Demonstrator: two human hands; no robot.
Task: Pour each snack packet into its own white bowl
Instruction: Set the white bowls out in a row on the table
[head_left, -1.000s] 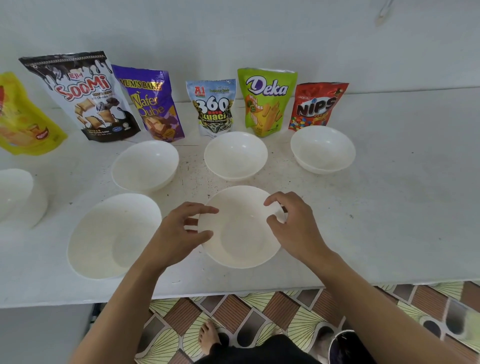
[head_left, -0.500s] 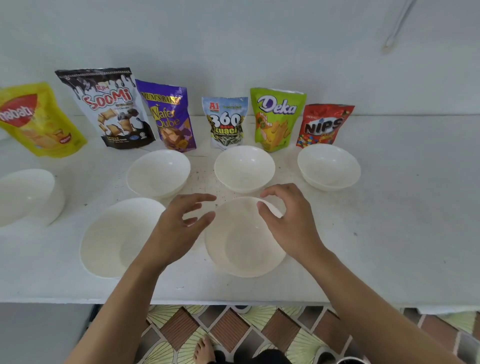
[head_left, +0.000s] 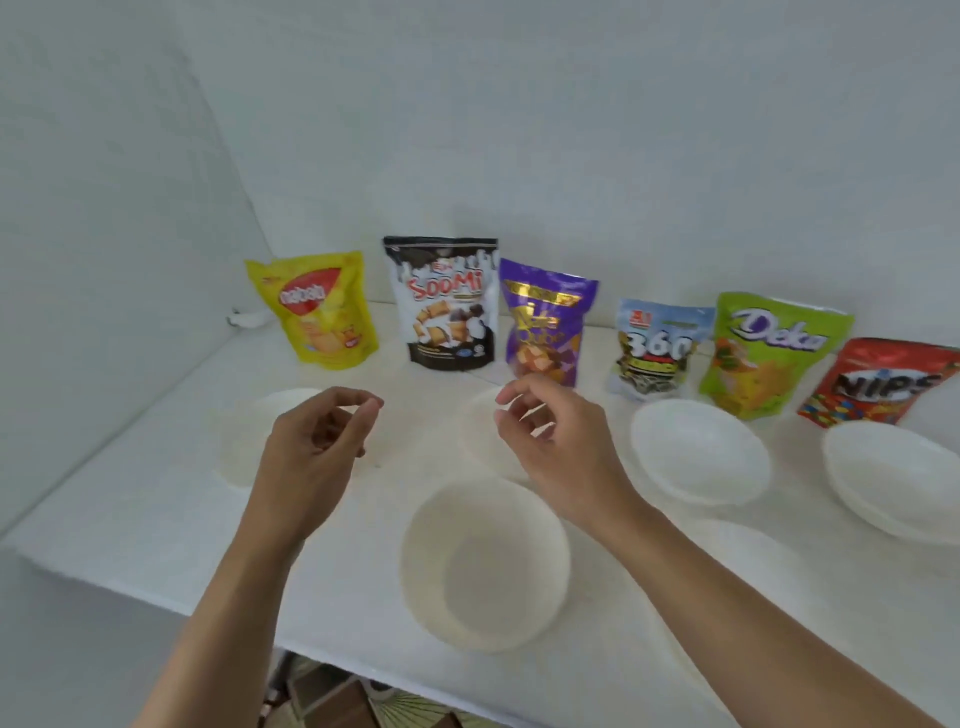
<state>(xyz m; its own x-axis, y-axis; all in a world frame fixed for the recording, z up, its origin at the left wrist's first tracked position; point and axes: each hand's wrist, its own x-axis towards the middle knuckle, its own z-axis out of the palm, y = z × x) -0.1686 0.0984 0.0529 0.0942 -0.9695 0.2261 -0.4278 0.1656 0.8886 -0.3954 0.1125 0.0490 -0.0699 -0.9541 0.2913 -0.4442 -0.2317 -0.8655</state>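
Person, two limbs in view. Left hand (head_left: 311, 457) and right hand (head_left: 561, 447): bare, fingers slender, fine detail softened by motion blur. Nails too blurred to judge. Left forearm (head_left: 228, 597) and right forearm (head_left: 727, 587): lean, bare along their whole visible length, down to the lower frame edge.

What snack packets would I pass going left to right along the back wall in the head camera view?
yellow packet → black and white Soomi packet → purple wafer packet → 360 packet → green Deka packet → red Nips packet
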